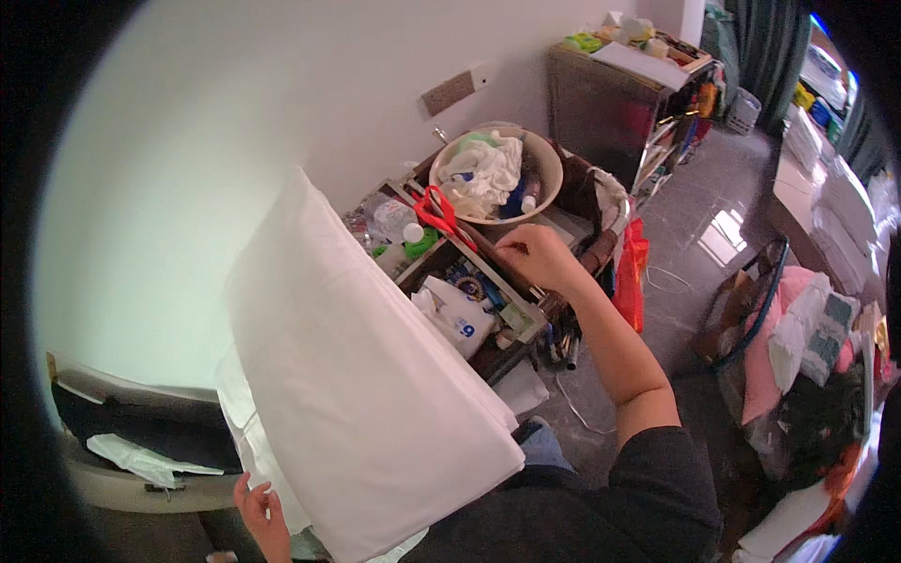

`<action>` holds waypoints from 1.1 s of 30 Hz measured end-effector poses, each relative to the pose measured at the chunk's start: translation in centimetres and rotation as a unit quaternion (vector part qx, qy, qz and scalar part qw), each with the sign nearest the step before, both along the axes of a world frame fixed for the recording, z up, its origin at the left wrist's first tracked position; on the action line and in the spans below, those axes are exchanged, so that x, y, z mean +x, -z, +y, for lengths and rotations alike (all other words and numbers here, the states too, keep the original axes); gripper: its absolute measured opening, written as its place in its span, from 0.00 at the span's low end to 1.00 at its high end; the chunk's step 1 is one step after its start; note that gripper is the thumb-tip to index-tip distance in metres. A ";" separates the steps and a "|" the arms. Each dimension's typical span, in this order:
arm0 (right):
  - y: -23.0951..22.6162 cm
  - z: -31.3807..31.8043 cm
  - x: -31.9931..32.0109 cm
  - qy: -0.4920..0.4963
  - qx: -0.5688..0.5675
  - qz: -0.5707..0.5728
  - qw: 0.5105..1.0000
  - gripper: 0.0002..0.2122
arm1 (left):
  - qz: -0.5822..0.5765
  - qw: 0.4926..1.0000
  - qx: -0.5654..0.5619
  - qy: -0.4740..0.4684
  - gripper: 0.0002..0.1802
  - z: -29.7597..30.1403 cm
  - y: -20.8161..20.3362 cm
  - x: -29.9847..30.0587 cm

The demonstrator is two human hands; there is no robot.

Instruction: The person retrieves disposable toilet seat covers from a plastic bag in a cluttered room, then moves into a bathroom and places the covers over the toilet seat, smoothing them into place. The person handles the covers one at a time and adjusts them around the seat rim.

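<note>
A large folded white sheet stands tilted in front of me, its layered edge along the right side. My left hand is at its lower left edge with fingers apart and slightly bent; the lower part of the arm is hidden, and no grip on the sheet shows. My right hand reaches out over the right side of an open drawer-like tray. Its fingers are curled together, and what they hold, if anything, is too small to make out. Beyond that hand sits a cream basin with crumpled white cloth.
The tray has a white soft pack and small items; a clear bottle and red strap lie beside it. A metal cabinet stands at the back. Right are a red bag and pink bundle; a dark-topped ledge is left.
</note>
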State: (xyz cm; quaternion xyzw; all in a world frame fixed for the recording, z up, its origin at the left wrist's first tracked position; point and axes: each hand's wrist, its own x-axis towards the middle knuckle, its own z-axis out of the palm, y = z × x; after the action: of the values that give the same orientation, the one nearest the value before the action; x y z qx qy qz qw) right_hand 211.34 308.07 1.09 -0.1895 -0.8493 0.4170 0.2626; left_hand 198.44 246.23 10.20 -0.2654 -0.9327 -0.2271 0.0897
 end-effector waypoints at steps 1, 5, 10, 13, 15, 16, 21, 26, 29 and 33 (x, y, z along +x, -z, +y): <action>0.4 0.9 -0.4 0.019 0.005 -0.006 1.000 0.08 | 0.012 1.000 -0.014 -0.001 0.10 -0.1 -0.1 0.4; 2.3 5.0 0.4 0.108 0.014 0.013 0.994 0.08 | -0.089 0.992 0.054 -0.076 0.10 -1.0 -0.1 2.9; 3.8 6.6 3.8 0.230 -0.024 0.077 0.970 0.09 | -0.058 0.995 0.069 -0.031 0.09 0.1 0.9 3.4; 5.4 6.1 6.5 0.267 -0.032 0.109 0.957 0.10 | -0.110 0.992 0.048 -0.050 0.08 4.9 -0.1 3.3; 4.7 5.3 7.9 0.267 -0.053 0.095 0.958 0.10 | -0.105 0.990 0.092 -0.036 0.07 5.8 1.0 2.0; 4.3 5.2 8.7 0.271 -0.042 0.089 0.957 0.10 | -0.100 0.990 0.099 -0.028 0.06 6.4 1.0 1.4; 4.9 10.1 13.9 0.342 0.023 0.054 0.938 0.09 | -0.055 0.994 0.061 -0.074 0.03 12.1 0.6 0.7; 7.7 19.0 16.6 0.327 -0.050 0.101 0.938 0.08 | -0.056 0.989 -0.014 -0.136 0.09 13.2 0.3 2.3; 10.9 27.0 16.7 0.315 -0.071 0.072 0.944 0.08 | -0.080 0.973 -0.116 -0.181 0.17 17.6 -0.7 4.0; 12.3 33.3 11.7 0.218 -0.161 -0.021 0.962 0.09 | -0.095 0.975 -0.024 -0.202 0.22 21.4 2.9 6.4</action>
State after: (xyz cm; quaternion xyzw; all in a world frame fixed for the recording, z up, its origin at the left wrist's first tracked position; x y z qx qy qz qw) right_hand 223.00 341.33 -11.21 -0.4185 -0.7145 0.4770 0.2947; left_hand 204.87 267.67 7.27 -0.0512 -0.9763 -0.2065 0.0384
